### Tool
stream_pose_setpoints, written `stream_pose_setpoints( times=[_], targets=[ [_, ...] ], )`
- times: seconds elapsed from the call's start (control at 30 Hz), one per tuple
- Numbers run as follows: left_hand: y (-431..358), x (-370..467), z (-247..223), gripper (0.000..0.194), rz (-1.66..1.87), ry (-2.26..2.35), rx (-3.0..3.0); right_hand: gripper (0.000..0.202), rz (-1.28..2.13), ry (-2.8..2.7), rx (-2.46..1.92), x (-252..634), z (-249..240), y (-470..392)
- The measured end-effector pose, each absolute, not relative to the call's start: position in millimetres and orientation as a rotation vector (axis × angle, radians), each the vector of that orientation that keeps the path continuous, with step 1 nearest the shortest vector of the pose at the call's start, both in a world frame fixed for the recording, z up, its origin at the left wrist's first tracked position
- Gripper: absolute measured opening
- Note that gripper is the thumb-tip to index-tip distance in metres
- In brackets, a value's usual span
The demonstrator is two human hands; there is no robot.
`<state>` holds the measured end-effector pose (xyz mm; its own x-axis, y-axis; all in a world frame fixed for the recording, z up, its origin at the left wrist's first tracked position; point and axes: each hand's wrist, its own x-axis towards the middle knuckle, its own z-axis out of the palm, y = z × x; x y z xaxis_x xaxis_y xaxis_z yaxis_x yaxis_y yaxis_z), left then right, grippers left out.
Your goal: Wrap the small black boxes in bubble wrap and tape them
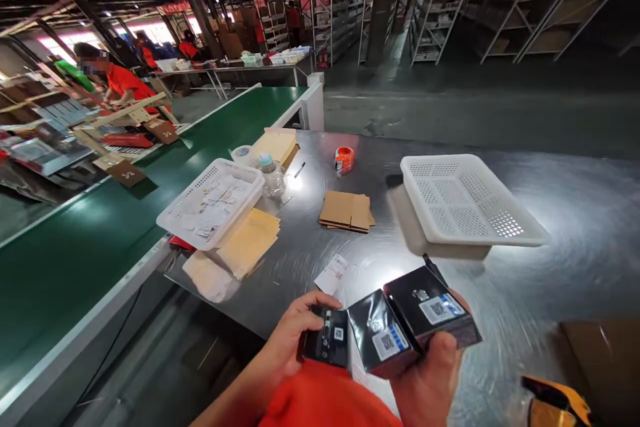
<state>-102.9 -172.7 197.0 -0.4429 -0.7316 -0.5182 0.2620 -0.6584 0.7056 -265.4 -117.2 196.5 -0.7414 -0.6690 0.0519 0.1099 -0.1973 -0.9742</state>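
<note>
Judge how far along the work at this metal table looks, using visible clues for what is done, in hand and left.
Apparently done: all three black boxes bear labels. In hand: the left hand holds one box, the right hand two. Possibly left: any wrapping, since the boxes are uncovered and the brown cardboard lies flat. How many more remain, I cannot tell.

At 5 o'clock, two black boxes (395, 337) hide most of the right hand (433, 373); their label print is too small to read. The smaller black box (327, 340) at 6 o'clock partly covers the left hand (295, 330). Toward 4 o'clock, the bottom edge crops a yellow-and-black item (555, 410).
</note>
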Motion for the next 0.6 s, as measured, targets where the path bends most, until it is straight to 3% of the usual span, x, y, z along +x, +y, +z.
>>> stream_pose_setpoints(
  times=[0.2, 0.4, 0.6],
  targets=[
    [-169, -114, 182, 0.023, -2.295, -0.21, 0.991, 0.068, -2.309, 1.606, -0.704, -248, 199, -113],
    [-157, -126, 174, 0.033, -2.12, -0.192, 1.028, 0.061, -2.299, 1.595, -1.023, -240, 186, -115],
    [-150, -129, 176, 0.042, -2.045, -0.048, 1.071, 0.07, -2.139, 1.339, -1.103, -241, 160, -111]
  ],
)
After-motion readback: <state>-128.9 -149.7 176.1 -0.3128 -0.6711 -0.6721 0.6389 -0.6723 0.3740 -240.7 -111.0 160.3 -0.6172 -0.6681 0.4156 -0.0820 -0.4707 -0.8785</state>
